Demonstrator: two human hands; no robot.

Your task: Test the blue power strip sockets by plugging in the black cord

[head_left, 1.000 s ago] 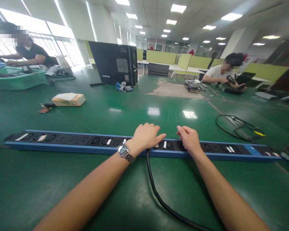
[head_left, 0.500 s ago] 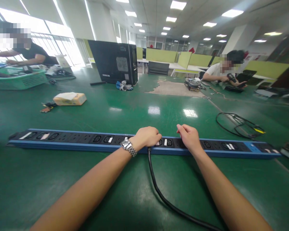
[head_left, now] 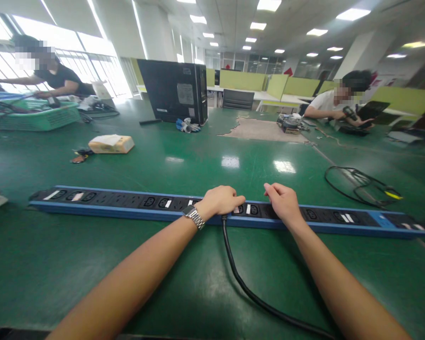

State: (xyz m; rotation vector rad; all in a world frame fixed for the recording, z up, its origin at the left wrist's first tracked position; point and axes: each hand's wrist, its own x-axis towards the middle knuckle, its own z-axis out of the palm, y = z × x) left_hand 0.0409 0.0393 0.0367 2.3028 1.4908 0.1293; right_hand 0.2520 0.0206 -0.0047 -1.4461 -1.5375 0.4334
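Observation:
A long blue power strip (head_left: 315, 229) with rows of black sockets and a few white labels lies across the green table. My left hand (head_left: 223, 199), with a metal watch at its wrist, is closed low over the strip's middle, its fingertips mostly hidden. Just under that hand, a thick black cable (head_left: 233, 271) leaves the strip's near side and curves down to the right. To the right, my right hand (head_left: 281, 200) is over the strip with fingers curled and thumb raised against them. Anything inside either hand is hidden from view.
Farther back stand a tissue pack (head_left: 111, 144), a black computer case (head_left: 177, 92) and blue-and-white gloves (head_left: 187, 125). At the left is a green basket (head_left: 38, 118). A coiled black cable (head_left: 361, 186) lies at the right. Two other people sit beyond the table.
The whole view has shifted a little, so the strip and background appear farther right. Both hands keep nearly the same pose over the strip.

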